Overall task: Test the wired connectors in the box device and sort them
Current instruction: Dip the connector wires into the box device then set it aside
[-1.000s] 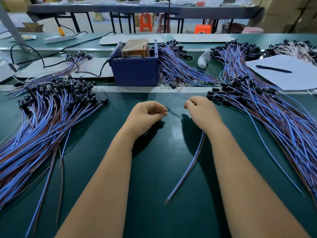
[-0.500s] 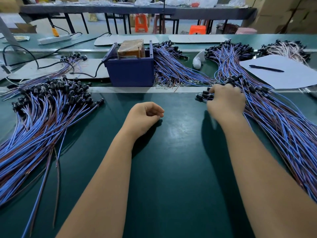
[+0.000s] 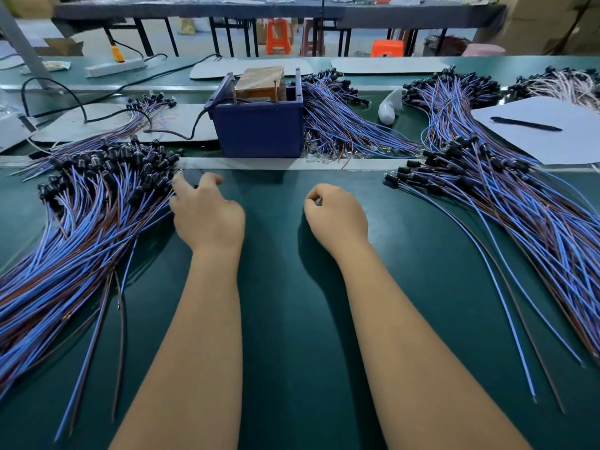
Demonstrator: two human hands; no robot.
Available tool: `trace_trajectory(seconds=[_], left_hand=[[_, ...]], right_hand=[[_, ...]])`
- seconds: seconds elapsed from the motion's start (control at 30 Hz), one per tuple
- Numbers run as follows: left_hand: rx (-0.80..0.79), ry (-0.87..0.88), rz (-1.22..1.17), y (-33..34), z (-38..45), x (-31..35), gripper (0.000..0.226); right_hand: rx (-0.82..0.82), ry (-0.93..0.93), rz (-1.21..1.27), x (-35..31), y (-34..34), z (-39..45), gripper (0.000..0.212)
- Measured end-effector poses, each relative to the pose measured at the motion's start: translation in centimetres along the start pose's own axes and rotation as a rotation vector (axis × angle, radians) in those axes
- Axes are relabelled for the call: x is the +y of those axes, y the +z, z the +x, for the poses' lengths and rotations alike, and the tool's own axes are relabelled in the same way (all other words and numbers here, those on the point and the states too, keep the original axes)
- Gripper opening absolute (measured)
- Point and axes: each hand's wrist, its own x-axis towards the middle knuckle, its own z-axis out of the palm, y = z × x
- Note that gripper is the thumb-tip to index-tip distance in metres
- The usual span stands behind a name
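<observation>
Though apart — connectors (image 3: 107, 170) beside left hand (image 3: 207, 216)

Blue and brown wires (image 3: 81, 254) tipped with black connectors (image 3: 110, 167) fan over a dark green surface (image 3: 285, 319). A navy-blue box (image 3: 259, 131) holds a tan-brown block (image 3: 259, 81); a black cable (image 3: 191, 131) runs to it. More blue-and-brown wires (image 3: 519, 222) spread at right, beside a white sheet (image 3: 552, 141) bearing a black pen (image 3: 526, 124). A bundle of pale pinkish wires (image 3: 565, 84) with black ends lies at far right. A white object (image 3: 389, 107) sits behind. Orange stools (image 3: 277, 35) stand beyond, near a grey power strip (image 3: 113, 67) with a yellow-orange plug (image 3: 116, 53).
</observation>
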Motion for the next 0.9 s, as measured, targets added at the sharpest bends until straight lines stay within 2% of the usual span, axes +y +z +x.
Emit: trace_trajectory(seconds=[0.07,0.13,0.27,0.4,0.57,0.73,0.9], left_hand=[[-0.066,-0.063,0.079,-0.1,0.4,-0.4,0.044],[-0.092,-0.054,0.118,-0.1,0.4,-0.5,0.042],[-0.094,-0.023,0.132,0.0,0.4,-0.5,0.036],[-0.031,-0.052,0.108,-0.2,0.1,-0.4,0.036],[-0.112,-0.08,0.216,-0.3,0.5,-0.8,0.037],[-0.053,-0.04,0.083,-0.1,0.6,-0.7,0.034],[-0.035,0.02,0.029,0.4,0.6,-0.7,0.041]], right_hand=[[0.002,-0.013,0.031,0.2,-0.1,-0.2,0.017],[-0.006,-0.032,0.057,0.3,-0.1,-0.4,0.017],[-0.038,-0.068,0.081,0.5,-0.3,-0.5,0.016],[-0.056,-0.079,0.05,0.4,-0.3,-0.6,0.016],[-0.04,-0.027,-0.023,-0.1,0.0,-0.3,0.016],[-0.018,-0.024,-0.126,-0.7,0.4,-0.3,0.017],[-0.049,-0.025,-0.05,-0.4,-0.1,-0.6,0.017]])
